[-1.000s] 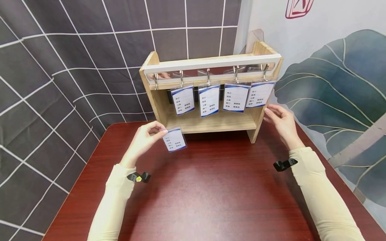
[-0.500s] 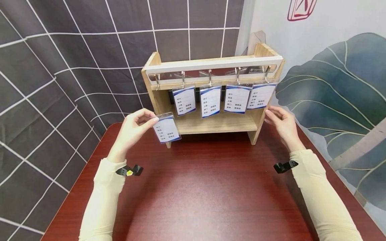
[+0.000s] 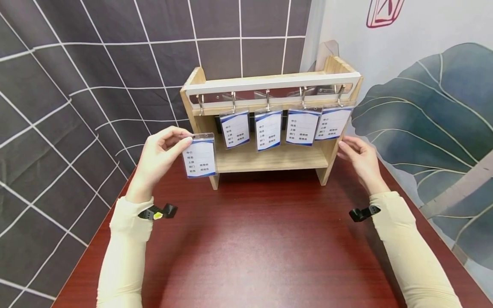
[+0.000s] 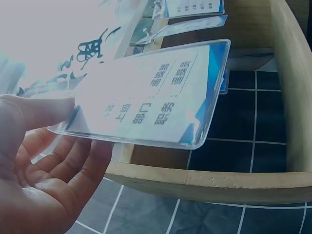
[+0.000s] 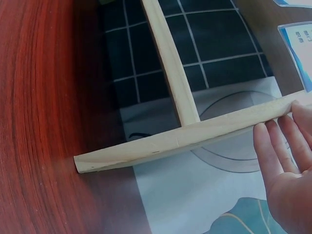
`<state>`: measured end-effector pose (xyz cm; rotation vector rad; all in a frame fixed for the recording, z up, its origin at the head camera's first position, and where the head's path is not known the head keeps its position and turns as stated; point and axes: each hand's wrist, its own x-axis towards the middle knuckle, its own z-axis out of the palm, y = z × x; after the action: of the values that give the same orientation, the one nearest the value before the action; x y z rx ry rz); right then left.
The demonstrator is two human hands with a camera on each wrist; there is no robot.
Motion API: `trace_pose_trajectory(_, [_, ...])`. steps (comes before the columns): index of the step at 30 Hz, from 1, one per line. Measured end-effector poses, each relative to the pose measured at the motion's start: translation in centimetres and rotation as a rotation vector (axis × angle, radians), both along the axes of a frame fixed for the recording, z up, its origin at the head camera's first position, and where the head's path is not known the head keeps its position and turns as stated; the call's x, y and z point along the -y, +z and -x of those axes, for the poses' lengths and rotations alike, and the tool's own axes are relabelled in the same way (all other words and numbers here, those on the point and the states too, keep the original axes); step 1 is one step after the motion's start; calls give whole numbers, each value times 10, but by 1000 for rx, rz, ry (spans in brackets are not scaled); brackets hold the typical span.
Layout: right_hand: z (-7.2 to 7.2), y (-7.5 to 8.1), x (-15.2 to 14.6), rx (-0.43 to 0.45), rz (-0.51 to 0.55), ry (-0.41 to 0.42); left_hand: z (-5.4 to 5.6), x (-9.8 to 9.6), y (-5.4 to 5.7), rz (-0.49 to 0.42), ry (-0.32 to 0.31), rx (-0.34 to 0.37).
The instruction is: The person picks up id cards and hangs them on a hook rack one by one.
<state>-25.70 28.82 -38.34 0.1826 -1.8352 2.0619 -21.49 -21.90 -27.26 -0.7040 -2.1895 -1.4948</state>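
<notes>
My left hand (image 3: pixel 155 158) pinches a clear-sleeved name badge (image 3: pixel 200 158) by its upper left corner, thumb in front. The badge hangs upright in the air before the left side of the wooden shelf (image 3: pixel 269 162), below an unoccupied hook (image 3: pixel 199 102). In the left wrist view the card (image 4: pixel 161 97) has blue corners, and my thumb (image 4: pixel 48 112) lies on its end. My right hand (image 3: pixel 360 160) holds the shelf's right side panel, the thumb at its front edge and the fingers (image 5: pixel 265 141) against its outer face.
Several similar badges (image 3: pixel 268 130) hang from the other hooks along the white rail (image 3: pixel 269 81). The shelf stands on a red-brown table (image 3: pixel 262 239). A dark gridded curtain (image 3: pixel 154 85) hangs behind and to the left; a painted wall (image 3: pixel 435 115) is at right.
My left hand has moved left and upward with the badge, which has turned from tilted to nearly straight and facing me. The right hand has stayed at the side panel.
</notes>
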Motion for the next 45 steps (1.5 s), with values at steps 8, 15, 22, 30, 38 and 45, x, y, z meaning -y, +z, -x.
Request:
trace_pose_trajectory(8, [-2, 0, 0, -5, 7, 8, 11, -5, 9, -35, 35, -33])
trace_pose_trajectory(15, [0, 1, 1, 13, -62, -39, 20, -8, 17, -54, 68, -48])
trace_pose_trajectory(22, [1, 1, 1, 14, -59, -44, 32, -8, 17, -46, 90, -39])
trace_pose_trajectory(30, [1, 1, 0, 12, -60, -43, 44, -9, 11, -71, 89, -35])
trace_pose_trajectory(38, [0, 2, -1, 23, -71, -44, 53, -10, 7, -43, 124, -39])
trace_pose_trajectory(45, [1, 1, -1, 31, -82, -46, 54, -13, 5, -18, 163, -78])
